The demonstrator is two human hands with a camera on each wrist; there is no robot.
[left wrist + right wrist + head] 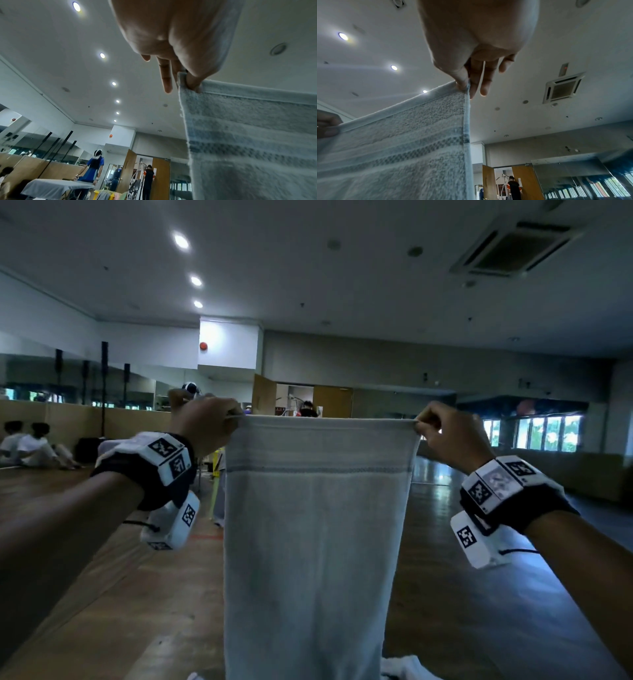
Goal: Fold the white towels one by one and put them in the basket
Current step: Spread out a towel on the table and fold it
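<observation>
Both hands (329, 426) pinch one white towel's (311, 542) top corners, hanging unfolded.

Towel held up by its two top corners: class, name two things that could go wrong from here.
1. Each hand, left hand and right hand, only pinches a corner of the towel, so a corner might slip free.
2. The towel hangs unfolded and blocks the view below, near other white cloth; its lower end could drag there.

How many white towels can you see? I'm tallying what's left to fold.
2: one towel hangs from both hands; another white cloth lies below at the frame's bottom edge. More may be hidden behind.
</observation>
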